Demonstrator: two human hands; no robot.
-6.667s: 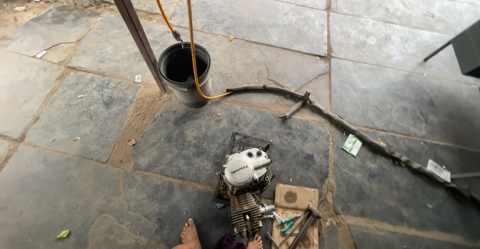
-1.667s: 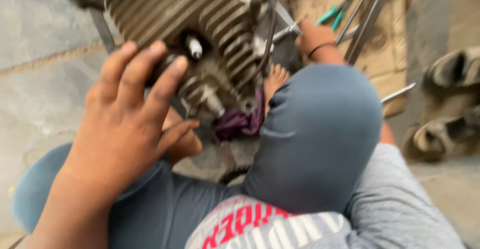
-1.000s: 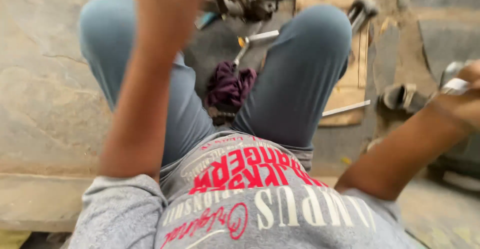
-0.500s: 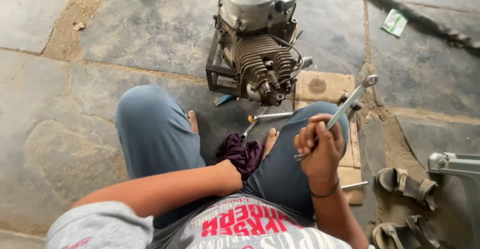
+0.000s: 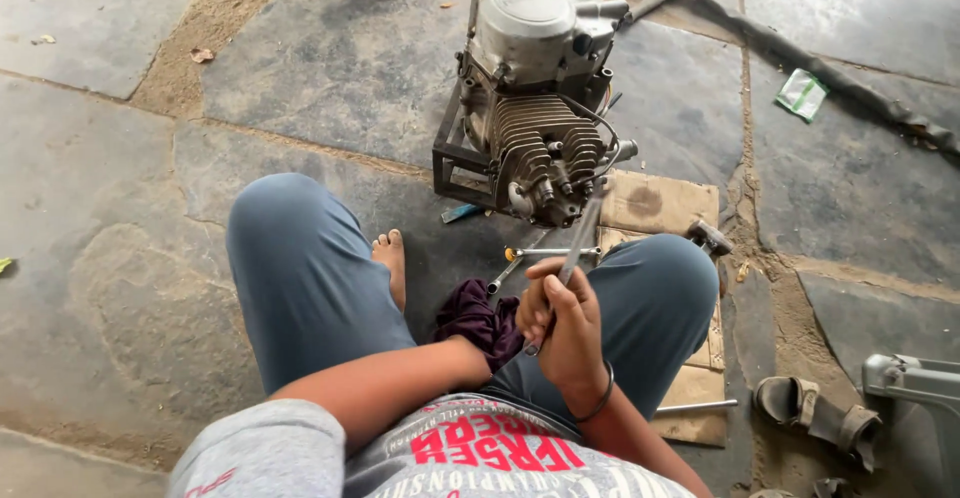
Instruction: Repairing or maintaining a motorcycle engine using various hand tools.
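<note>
The right hand (image 5: 562,310) is closed around the shaft of a long metal wrench (image 5: 577,243), whose far end points toward twelve o'clock and reaches the lower face of the finned engine (image 5: 535,108). The engine sits in a dark metal frame on the stone floor (image 5: 120,208), at twelve o'clock from the person's knees. The left hand is hidden behind the right one; only the forearm shows, so I cannot tell whether it grips anything, though it seems to lie just beside the purple rag (image 5: 478,316) between the legs.

The grip sits low on the shaft, far from the working end, so the wrench head may slip off a bolt if it is not fully seated, and the knuckles would drive into the fins or the loose wire. The bare foot (image 5: 390,258) lies at ten o'clock from the hand, near the frame, where a dropped tool could land. More tools (image 5: 530,256) lie on the cardboard (image 5: 660,203) close under the hand and could snag the swing.
</note>
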